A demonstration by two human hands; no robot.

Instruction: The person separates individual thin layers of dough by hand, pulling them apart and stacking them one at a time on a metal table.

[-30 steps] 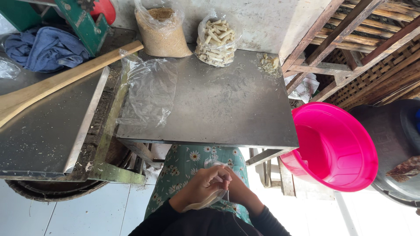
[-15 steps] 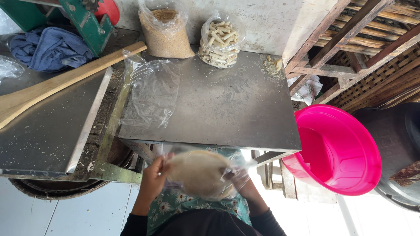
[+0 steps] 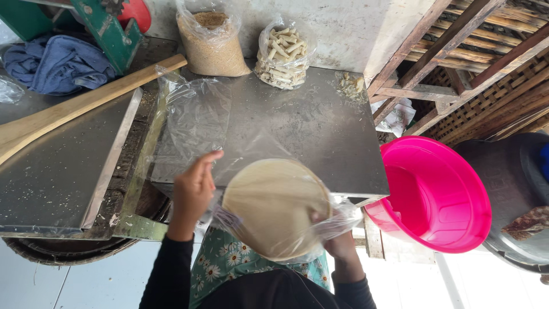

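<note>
A round, flat beige disc of dough (image 3: 273,205) lies on a clear plastic sheet (image 3: 260,150), lifted above the near edge of the grey metal table (image 3: 320,123). My right hand (image 3: 338,239) grips the sheet under the disc at its lower right. My left hand (image 3: 193,187) is raised at the disc's left side with fingers apart, touching the plastic edge.
Another plastic sheet (image 3: 191,117) lies on the table's left part. A bag of grain (image 3: 211,43) and a bag of pale sticks (image 3: 283,57) stand at the back. A pink basin (image 3: 437,197) sits right, a long wooden handle (image 3: 74,109) and blue cloth (image 3: 54,63) left.
My hands have come up from my lap, and the disc on its plastic sheet has risen and moved forward over the table's near edge. My left hand has opened.
</note>
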